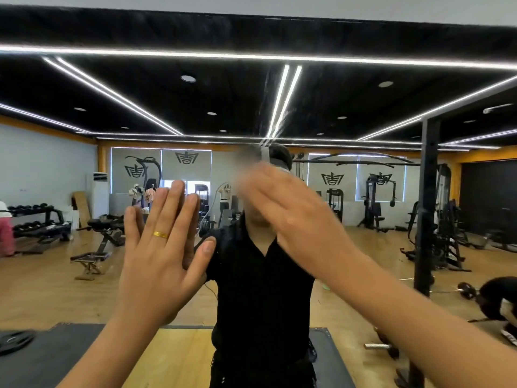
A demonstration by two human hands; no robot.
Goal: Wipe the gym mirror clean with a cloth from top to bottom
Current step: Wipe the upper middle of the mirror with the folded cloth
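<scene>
Bare left grip raised upright, centre left of frame, back toward camera; fingers straight, close together; thumb splayed right; left forearm rises from bottom edge. Motion-blurred right grip at centre frame, fingers stretched flat toward upper left; right forearm runs in from lower right corner.
</scene>
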